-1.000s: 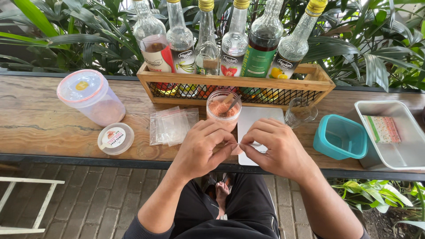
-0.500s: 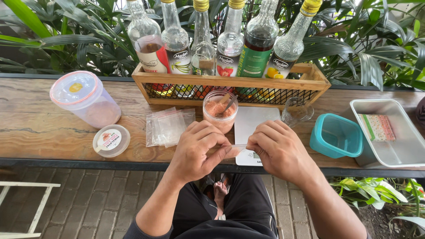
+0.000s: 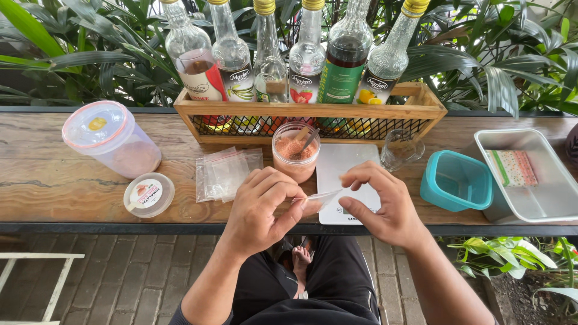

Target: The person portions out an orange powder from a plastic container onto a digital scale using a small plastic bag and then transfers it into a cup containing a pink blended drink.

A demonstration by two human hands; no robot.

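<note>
Six syrup bottles (image 3: 307, 60) stand in one wooden crate (image 3: 310, 114); I count one open jar (image 3: 295, 150) of pink powder. My left hand (image 3: 262, 210) and right hand (image 3: 379, 201) pinch one small clear bag (image 3: 319, 198) between them over the white scale (image 3: 346, 180), its long axis running left-right.

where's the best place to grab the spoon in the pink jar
Likely by its handle end, from above and the right. The spoon leans up and right out of the jar, its bowl buried in pink powder, so only the handle shows. The crate close behind blocks the far side.
</note>
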